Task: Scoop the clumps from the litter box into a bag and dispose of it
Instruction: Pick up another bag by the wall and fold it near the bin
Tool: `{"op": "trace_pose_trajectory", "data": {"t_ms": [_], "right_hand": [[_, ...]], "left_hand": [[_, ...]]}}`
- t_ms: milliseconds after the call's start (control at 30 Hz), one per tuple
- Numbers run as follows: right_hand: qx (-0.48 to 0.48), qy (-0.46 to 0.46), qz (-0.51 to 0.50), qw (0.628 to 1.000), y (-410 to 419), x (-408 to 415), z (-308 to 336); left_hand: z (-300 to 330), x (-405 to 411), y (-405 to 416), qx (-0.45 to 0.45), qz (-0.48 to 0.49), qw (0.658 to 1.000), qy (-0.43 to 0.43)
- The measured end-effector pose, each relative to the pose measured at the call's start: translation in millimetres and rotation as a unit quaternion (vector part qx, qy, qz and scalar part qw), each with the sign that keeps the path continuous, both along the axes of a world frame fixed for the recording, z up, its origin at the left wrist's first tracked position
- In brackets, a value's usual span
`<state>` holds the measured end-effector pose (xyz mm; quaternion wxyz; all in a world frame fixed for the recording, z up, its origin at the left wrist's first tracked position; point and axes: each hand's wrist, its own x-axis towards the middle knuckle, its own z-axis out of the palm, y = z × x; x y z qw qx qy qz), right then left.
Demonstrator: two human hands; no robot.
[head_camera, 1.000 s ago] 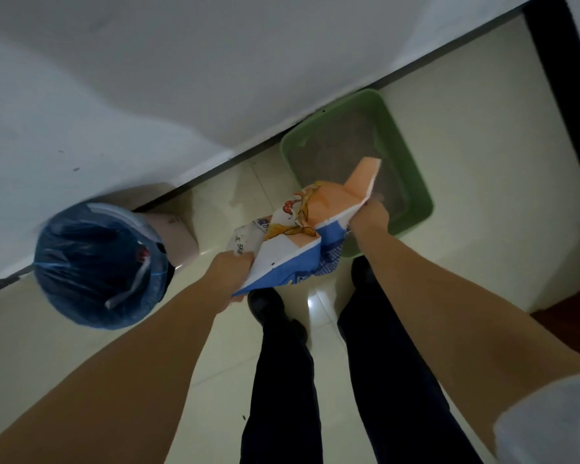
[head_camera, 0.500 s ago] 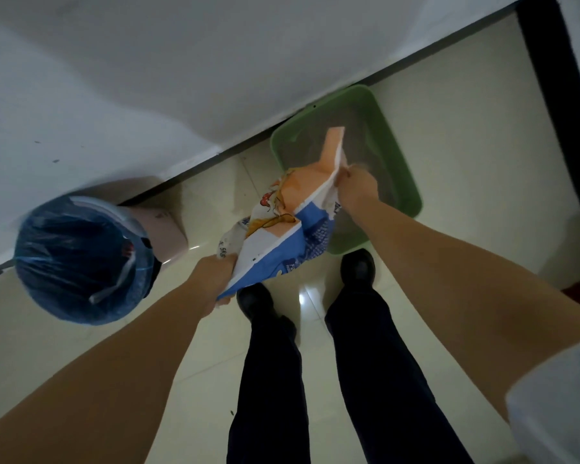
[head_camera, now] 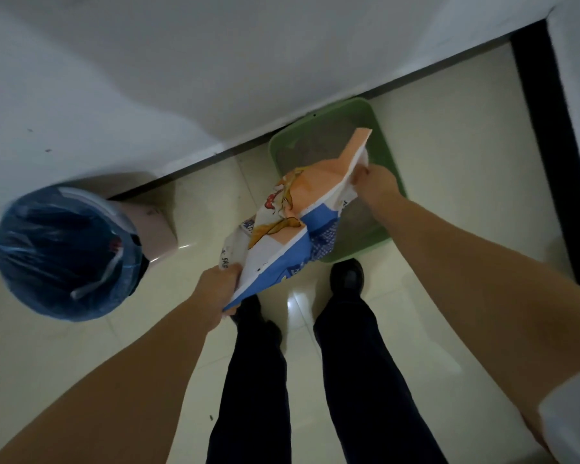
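the left hand [head_camera: 220, 288] is closed on the low corner of a printed bag [head_camera: 292, 229], fingers curled under its blue edge. the right hand [head_camera: 377, 182] pinches the bag's upper end, fingers shut on the white edge just below an orange flap that sticks up. between the two hands the bag hangs stretched and tilted, high at the right hand, low at the left.

the print on the bag is mostly too blurred to read: orange and white panels, a blue band with white characters, a yellow and red drawing, and by the left hand some dark marks that look like "5kg", though that is not sure.

the green litter box [head_camera: 387, 152] sits on the floor against the wall, right under the right hand and the bag's upper end; grey litter shows inside. clumps cannot be made out.

the person's dark trouser legs and black shoes stand just short of the box. to the left, well apart from the box, a bin [head_camera: 64, 252] lined with blue plastic stands near the wall. the floor [head_camera: 449, 195] is pale glossy tile.
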<state>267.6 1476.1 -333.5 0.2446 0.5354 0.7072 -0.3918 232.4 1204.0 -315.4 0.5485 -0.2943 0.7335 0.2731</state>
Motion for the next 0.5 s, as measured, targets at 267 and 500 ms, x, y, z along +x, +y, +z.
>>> {"op": "trace_pose_trajectory", "data": {"t_ms": [267,500], "right_hand": [[0.023,0.005,0.204,0.979,-25.1,5.4,7.9],[-0.030,0.092,0.404,0.910,-32.5,-6.6,55.2]], "left_hand": [[-13.4,-3.9,-30.4,-0.033,-0.035,0.999,-0.008],[-55.3,-4.9,-50.0,-0.075,-0.115,0.990,0.015]]}}
